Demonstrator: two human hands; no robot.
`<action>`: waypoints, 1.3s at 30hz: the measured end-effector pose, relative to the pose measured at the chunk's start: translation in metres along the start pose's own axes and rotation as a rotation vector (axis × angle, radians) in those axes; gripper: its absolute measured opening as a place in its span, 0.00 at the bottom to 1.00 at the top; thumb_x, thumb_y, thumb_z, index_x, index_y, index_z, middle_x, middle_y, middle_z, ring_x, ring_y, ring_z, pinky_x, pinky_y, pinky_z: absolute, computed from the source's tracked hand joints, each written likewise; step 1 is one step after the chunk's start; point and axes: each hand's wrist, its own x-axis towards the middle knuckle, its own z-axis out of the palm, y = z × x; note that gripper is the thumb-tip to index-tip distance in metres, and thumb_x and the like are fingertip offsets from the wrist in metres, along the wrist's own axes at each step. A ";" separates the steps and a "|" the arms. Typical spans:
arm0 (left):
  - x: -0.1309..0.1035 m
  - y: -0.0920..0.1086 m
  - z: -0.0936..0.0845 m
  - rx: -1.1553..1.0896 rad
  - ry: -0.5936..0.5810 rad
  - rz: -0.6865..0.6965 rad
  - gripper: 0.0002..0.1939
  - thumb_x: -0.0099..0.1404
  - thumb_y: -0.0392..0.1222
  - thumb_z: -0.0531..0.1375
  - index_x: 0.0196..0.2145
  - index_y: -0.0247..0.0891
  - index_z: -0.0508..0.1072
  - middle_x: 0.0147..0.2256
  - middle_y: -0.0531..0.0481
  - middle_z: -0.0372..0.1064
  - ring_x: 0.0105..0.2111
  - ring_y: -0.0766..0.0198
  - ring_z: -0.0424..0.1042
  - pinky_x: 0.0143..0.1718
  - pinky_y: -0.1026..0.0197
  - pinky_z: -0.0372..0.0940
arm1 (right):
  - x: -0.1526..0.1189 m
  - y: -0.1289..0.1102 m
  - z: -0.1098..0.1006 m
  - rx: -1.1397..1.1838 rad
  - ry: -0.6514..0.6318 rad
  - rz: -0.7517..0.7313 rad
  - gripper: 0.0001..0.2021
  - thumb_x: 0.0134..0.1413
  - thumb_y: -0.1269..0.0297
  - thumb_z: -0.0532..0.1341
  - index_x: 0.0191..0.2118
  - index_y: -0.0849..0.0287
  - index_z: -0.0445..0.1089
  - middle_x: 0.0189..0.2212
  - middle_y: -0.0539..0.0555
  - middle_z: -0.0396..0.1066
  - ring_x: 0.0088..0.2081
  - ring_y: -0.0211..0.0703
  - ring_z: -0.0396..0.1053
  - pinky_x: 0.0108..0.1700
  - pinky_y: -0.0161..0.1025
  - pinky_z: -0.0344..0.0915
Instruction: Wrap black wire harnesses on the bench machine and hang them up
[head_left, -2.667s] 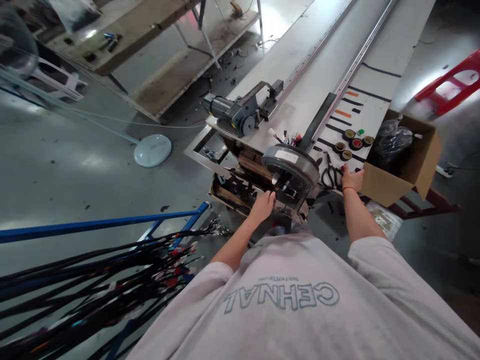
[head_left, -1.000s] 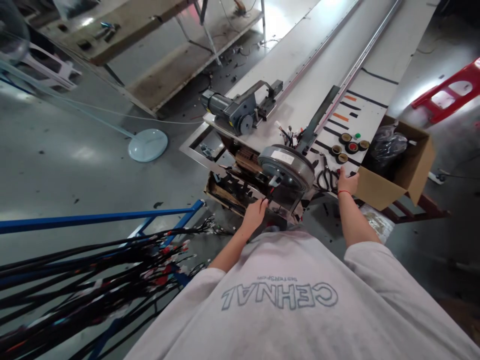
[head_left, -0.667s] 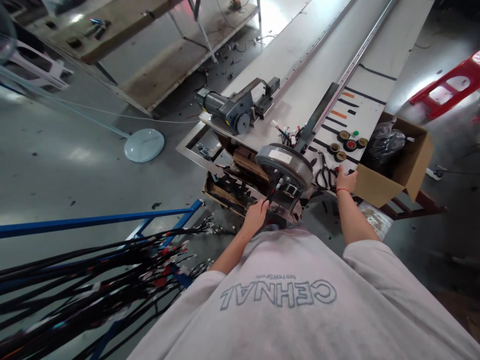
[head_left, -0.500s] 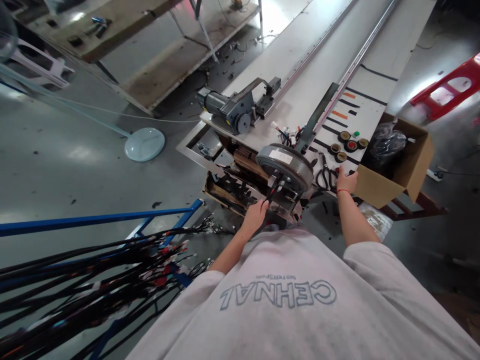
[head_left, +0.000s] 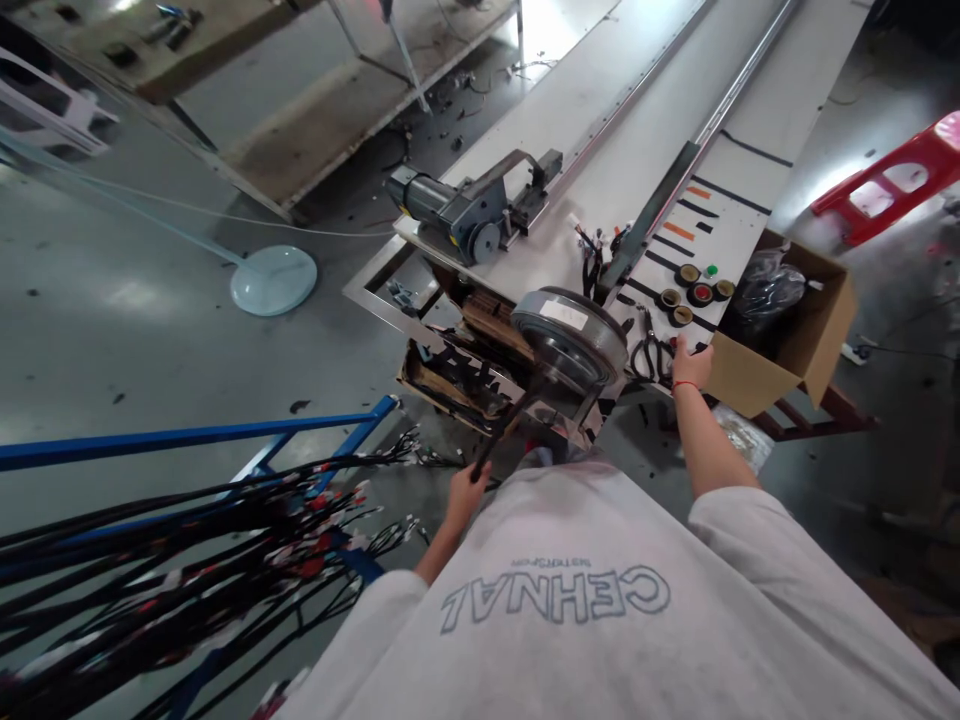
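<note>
Cable (head_left: 517,408) now runs from ring (head_left: 574,332) down to your left hand (head_left: 470,485), fingers closed round it; half second ago, hand sat closer to ring. Longer length seems drawn out. Your right hand (head_left: 691,366) stays at worktop (head_left: 780,110) edge beside scissors (head_left: 650,337); grip, cannot tell.

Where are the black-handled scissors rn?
Head view, right of centre: the black-handled scissors lie on the white bench top, between the round machine head and the right hand, just below the tape rolls in the picture.
</note>
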 end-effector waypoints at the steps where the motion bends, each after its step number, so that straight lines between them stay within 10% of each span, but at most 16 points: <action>1: -0.014 -0.002 -0.003 -0.018 -0.001 -0.003 0.20 0.60 0.56 0.51 0.20 0.39 0.63 0.18 0.54 0.59 0.22 0.64 0.60 0.26 0.63 0.56 | 0.001 0.000 0.000 -0.001 0.002 -0.002 0.35 0.53 0.43 0.59 0.59 0.65 0.58 0.54 0.69 0.65 0.55 0.60 0.64 0.56 0.52 0.59; 7: -0.061 0.033 -0.026 -0.099 -0.015 0.004 0.18 0.63 0.56 0.47 0.29 0.42 0.65 0.23 0.51 0.67 0.26 0.59 0.67 0.29 0.60 0.61 | 0.002 0.001 0.001 -0.012 -0.004 -0.018 0.35 0.54 0.42 0.57 0.58 0.66 0.58 0.53 0.70 0.65 0.54 0.61 0.65 0.55 0.55 0.59; 19: -0.021 0.070 -0.022 -0.187 -0.014 0.131 0.21 0.63 0.59 0.49 0.29 0.38 0.66 0.23 0.51 0.67 0.24 0.64 0.65 0.27 0.63 0.59 | -0.004 -0.005 -0.005 0.017 -0.011 0.000 0.36 0.54 0.43 0.59 0.60 0.66 0.58 0.55 0.69 0.65 0.55 0.61 0.65 0.55 0.53 0.60; 26: 0.019 0.084 -0.025 -0.721 -0.719 0.009 0.28 0.64 0.66 0.45 0.29 0.38 0.65 0.17 0.61 0.47 0.12 0.73 0.42 0.14 0.68 0.44 | -0.004 -0.004 -0.002 0.011 0.027 0.017 0.37 0.52 0.41 0.58 0.59 0.65 0.59 0.54 0.70 0.65 0.54 0.61 0.66 0.54 0.54 0.60; 34: 0.012 0.085 -0.014 -0.024 -0.204 0.160 0.14 0.67 0.50 0.52 0.38 0.36 0.68 0.26 0.46 0.70 0.28 0.59 0.71 0.29 0.63 0.61 | -0.005 -0.005 -0.003 0.032 0.024 0.029 0.39 0.49 0.38 0.59 0.59 0.64 0.59 0.55 0.69 0.65 0.55 0.62 0.65 0.55 0.54 0.60; 39: 0.011 0.084 -0.019 0.036 -0.184 0.280 0.19 0.69 0.51 0.44 0.34 0.38 0.68 0.25 0.47 0.70 0.27 0.59 0.72 0.33 0.61 0.62 | -0.004 -0.004 -0.001 0.028 0.002 0.027 0.39 0.49 0.40 0.60 0.59 0.65 0.58 0.55 0.69 0.65 0.55 0.61 0.65 0.55 0.53 0.59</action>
